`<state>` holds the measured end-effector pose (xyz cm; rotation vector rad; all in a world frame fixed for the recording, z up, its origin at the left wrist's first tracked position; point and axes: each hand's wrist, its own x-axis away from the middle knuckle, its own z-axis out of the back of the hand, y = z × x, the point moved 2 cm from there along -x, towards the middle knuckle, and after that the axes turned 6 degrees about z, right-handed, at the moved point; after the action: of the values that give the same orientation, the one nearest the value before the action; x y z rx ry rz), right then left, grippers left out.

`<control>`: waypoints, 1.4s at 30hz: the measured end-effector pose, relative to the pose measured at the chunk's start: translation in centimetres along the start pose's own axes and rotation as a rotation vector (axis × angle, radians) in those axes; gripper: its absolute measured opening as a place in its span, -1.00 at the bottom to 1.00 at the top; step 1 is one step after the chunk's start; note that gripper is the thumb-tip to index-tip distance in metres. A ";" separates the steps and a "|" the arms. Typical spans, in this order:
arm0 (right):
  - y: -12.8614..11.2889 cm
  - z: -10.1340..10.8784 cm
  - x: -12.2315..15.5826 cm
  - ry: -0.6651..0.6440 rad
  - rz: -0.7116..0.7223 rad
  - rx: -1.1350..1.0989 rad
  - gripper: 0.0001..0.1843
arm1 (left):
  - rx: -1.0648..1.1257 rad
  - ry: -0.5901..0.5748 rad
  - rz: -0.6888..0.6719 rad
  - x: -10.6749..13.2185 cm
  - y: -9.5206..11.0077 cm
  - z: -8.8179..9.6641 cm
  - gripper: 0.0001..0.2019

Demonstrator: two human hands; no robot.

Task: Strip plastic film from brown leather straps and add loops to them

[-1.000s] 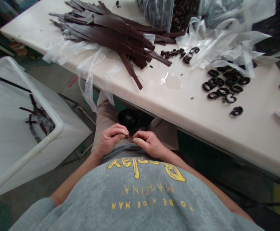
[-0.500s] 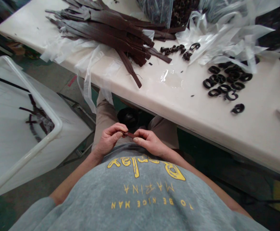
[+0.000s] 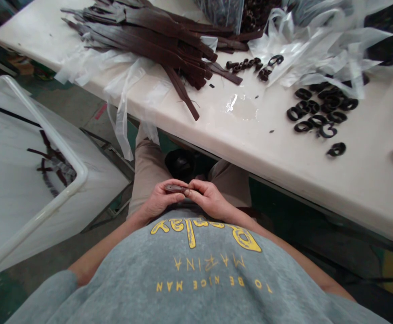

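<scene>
Both hands meet close to my belly, below the edge of the white table (image 3: pixel 284 162). My left hand (image 3: pixel 159 200) and my right hand (image 3: pixel 206 198) pinch the two ends of a short dark brown strap (image 3: pixel 175 188), fingers closed on it. The strap lies roughly level between the fingertips. Above, on the table, lies a pile of long brown straps (image 3: pixel 159 40). To the right sit several black loops (image 3: pixel 321 112).
A white bin (image 3: pixel 31 180) stands at my left with a few brown straps (image 3: pixel 51 164) inside. Clear plastic bags (image 3: pixel 318 49) are heaped at the table's far right, and plastic film (image 3: pixel 122 99) hangs over the table's near edge. A dark bag of parts (image 3: pixel 223 13) stands at the back.
More of the brown strap shows between my fingers now. My left hand has turned slightly flatter, and both hands sit a little lower toward my belly.
</scene>
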<state>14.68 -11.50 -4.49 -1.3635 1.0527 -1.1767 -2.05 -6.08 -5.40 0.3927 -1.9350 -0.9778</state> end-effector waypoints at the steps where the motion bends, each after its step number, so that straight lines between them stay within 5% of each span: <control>1: -0.1 0.0 0.0 0.000 0.007 0.017 -0.70 | -0.009 0.008 -0.027 -0.1 0.0 -0.1 -0.70; 7: 0.0 1.1 0.8 -0.096 -0.012 0.423 -0.76 | -0.004 0.122 -0.110 -0.6 -0.2 0.5 -0.71; 16: 0.3 0.6 1.2 -0.253 -0.207 0.757 -0.72 | -0.046 0.104 -0.089 -0.3 -0.2 0.5 -0.70; 19: 0.3 0.5 1.2 -0.282 -0.197 0.688 -0.72 | -0.070 0.118 -0.078 -0.3 0.1 0.5 -0.75; 24: 0.9 1.1 1.6 -0.327 -0.037 0.186 -0.61 | -0.116 0.016 0.003 0.2 0.6 0.4 -0.71; 29: 1.2 1.6 1.5 -0.446 -0.104 -0.150 -0.48 | -0.142 -0.089 0.042 0.4 1.2 -0.5 -0.65; 36: 0.3 1.3 0.8 -0.360 -0.016 0.142 -0.59 | -0.091 -0.081 -0.005 -0.4 1.0 -1.2 -0.76; 42: 0.7 0.7 1.5 -0.335 -0.109 0.496 -0.71 | -0.080 -0.109 0.012 -0.1 0.4 -0.7 -0.76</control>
<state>15.62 -12.99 -5.06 -1.1744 0.4144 -1.1415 -1.35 -6.10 -5.01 0.2872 -1.9864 -1.0845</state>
